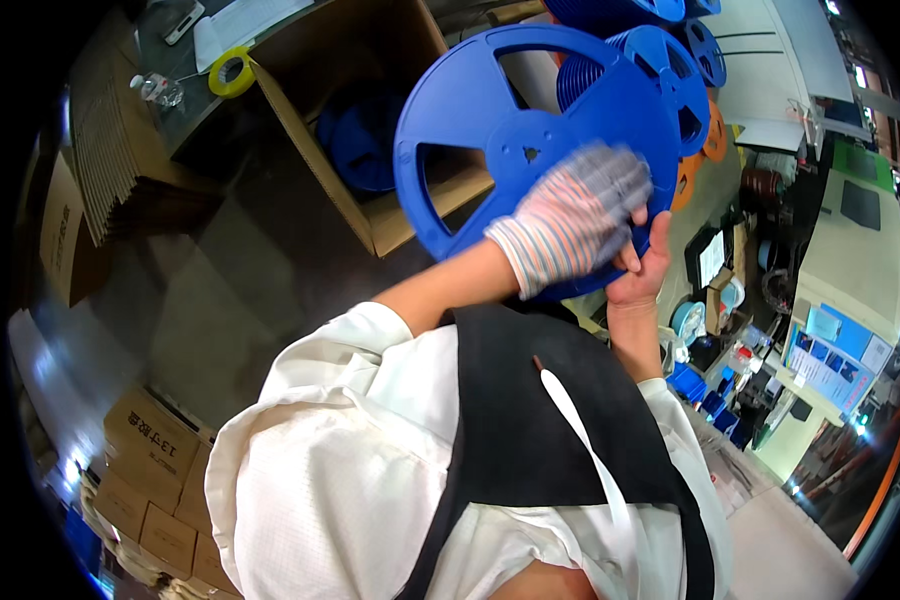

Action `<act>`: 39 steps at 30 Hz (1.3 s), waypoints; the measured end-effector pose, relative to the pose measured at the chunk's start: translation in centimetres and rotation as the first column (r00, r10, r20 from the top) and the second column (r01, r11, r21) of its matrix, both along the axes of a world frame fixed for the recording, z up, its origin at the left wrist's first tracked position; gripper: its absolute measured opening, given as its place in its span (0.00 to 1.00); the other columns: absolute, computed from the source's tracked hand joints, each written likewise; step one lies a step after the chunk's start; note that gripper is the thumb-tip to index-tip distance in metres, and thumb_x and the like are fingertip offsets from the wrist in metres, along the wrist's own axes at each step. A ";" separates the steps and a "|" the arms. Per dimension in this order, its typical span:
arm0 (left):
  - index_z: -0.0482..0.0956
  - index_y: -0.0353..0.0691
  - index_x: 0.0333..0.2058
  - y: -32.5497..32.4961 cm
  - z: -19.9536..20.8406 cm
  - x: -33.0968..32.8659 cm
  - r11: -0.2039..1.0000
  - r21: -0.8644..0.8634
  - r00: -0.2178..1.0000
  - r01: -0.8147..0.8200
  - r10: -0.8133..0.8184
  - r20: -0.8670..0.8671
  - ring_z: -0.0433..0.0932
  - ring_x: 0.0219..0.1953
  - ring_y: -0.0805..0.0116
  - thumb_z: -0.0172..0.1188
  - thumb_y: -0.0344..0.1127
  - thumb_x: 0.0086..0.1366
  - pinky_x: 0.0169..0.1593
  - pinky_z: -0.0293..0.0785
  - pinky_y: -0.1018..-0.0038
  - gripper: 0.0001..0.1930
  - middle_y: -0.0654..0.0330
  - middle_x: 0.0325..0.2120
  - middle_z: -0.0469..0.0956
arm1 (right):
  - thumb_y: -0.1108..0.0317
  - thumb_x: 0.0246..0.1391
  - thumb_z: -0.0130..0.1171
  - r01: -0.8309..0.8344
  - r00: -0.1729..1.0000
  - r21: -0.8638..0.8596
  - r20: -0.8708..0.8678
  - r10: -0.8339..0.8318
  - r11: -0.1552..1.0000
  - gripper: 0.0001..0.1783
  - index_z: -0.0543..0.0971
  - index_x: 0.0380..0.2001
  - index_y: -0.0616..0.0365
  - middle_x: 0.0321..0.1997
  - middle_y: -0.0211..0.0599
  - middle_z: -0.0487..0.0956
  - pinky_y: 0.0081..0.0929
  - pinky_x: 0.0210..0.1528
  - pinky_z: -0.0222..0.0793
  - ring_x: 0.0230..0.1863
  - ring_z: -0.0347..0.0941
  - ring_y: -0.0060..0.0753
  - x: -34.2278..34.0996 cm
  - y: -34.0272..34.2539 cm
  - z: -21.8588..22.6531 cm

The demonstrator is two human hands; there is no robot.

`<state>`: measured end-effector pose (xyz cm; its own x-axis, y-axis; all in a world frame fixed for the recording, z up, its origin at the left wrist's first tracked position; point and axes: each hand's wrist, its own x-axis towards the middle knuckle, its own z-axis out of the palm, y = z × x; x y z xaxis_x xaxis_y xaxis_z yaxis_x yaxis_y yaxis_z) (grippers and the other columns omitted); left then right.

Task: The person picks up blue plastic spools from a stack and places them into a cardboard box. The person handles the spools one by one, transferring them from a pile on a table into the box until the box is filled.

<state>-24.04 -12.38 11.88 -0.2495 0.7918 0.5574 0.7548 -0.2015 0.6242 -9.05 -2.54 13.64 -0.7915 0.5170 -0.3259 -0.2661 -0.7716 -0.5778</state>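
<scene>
A large blue plastic reel (515, 130) with wide cut-out openings and a small centre hole is tilted up in front of me. My left hand (580, 210) wears a striped knit glove with a grey part and lies across the reel's lower right face. Its fingers are smeared by motion, so their closure is unclear. At the reel's lower right edge, my bare right hand (642, 272) grips the rim, thumb pointing up. Part of that grip is hidden behind the glove and the reel.
Left of the reel stands an open cardboard box (305, 150) with blue reels (365, 150) inside. More blue reels (660, 75) stand beyond, at right. Flattened cartons (120, 150), yellow tape (231, 73) and a plastic bottle (160, 90) are at far left. Sealed boxes (150, 450) sit lower left.
</scene>
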 end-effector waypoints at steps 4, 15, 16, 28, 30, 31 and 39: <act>0.68 0.33 0.57 -2.4 -1.5 -4.1 0.922 -0.293 0.962 -0.255 0.272 0.021 0.66 0.60 0.45 0.59 0.46 0.56 0.64 0.59 0.57 0.32 0.43 0.57 0.67 | 0.53 0.65 0.49 -0.081 0.989 -0.032 -0.129 0.076 0.996 0.18 0.71 0.38 0.59 0.71 0.52 0.56 0.15 0.18 0.50 0.12 0.58 0.13 1.2 0.6 0.5; 0.48 0.43 0.68 -4.8 -1.3 -2.3 0.945 -0.272 0.528 -0.180 0.326 0.784 0.73 0.55 0.55 0.64 0.49 0.59 0.55 0.71 0.67 0.45 0.42 0.56 0.68 | 0.34 0.56 0.49 -0.157 0.985 0.543 0.025 0.171 0.825 0.42 0.64 0.60 0.58 0.71 0.52 0.53 0.22 0.37 0.66 0.44 0.71 0.33 -6.4 -5.4 5.8; 0.52 0.42 0.67 -4.4 -2.8 -2.4 0.987 -0.017 0.088 -0.157 0.031 0.996 0.71 0.56 0.54 0.63 0.42 0.60 0.56 0.68 0.68 0.41 0.46 0.56 0.69 | 0.30 0.53 0.48 -0.245 0.965 0.619 0.084 0.247 0.747 0.48 0.60 0.64 0.57 0.73 0.52 0.50 0.29 0.48 0.71 0.59 0.69 0.44 -7.6 -7.9 6.7; 0.59 0.38 0.63 -11.8 -4.3 -6.6 0.423 0.876 -0.802 -0.231 -0.592 0.074 0.74 0.50 0.50 0.60 0.52 0.59 0.56 0.71 0.56 0.39 0.44 0.53 0.69 | 0.51 0.66 0.45 -0.122 0.908 0.844 0.308 -0.285 0.521 0.31 0.56 0.66 0.55 0.71 0.40 0.55 0.42 0.71 0.45 0.72 0.49 0.42 -7.3 -1.2 4.8; 0.59 0.37 0.63 -12.1 -4.4 -6.7 0.443 0.871 -0.805 -0.212 -0.584 0.101 0.74 0.50 0.50 0.60 0.52 0.58 0.55 0.72 0.56 0.39 0.43 0.53 0.69 | 0.51 0.65 0.48 -0.152 0.944 0.656 0.317 -0.087 0.739 0.33 0.57 0.66 0.55 0.68 0.42 0.60 0.38 0.66 0.55 0.68 0.57 0.42 -8.4 -0.2 4.5; 0.59 0.37 0.63 -12.1 -4.4 -6.7 0.455 0.868 -0.811 -0.200 -0.574 0.114 0.74 0.50 0.50 0.60 0.53 0.58 0.55 0.72 0.56 0.39 0.43 0.53 0.69 | 0.51 0.64 0.50 -0.177 0.952 0.540 0.307 0.003 0.823 0.33 0.57 0.66 0.55 0.67 0.43 0.63 0.37 0.64 0.60 0.66 0.61 0.42 -8.7 0.0 4.3; 0.59 0.37 0.63 -12.5 -4.7 -6.9 0.598 0.790 -0.736 -0.132 -0.594 0.326 0.74 0.52 0.49 0.61 0.53 0.59 0.57 0.71 0.54 0.40 0.40 0.56 0.67 | 0.63 0.65 0.50 -0.310 0.892 0.436 0.442 0.099 0.845 0.17 0.68 0.55 0.51 0.44 0.36 0.77 0.21 0.20 0.74 0.35 0.77 0.27 -12.9 -1.3 3.0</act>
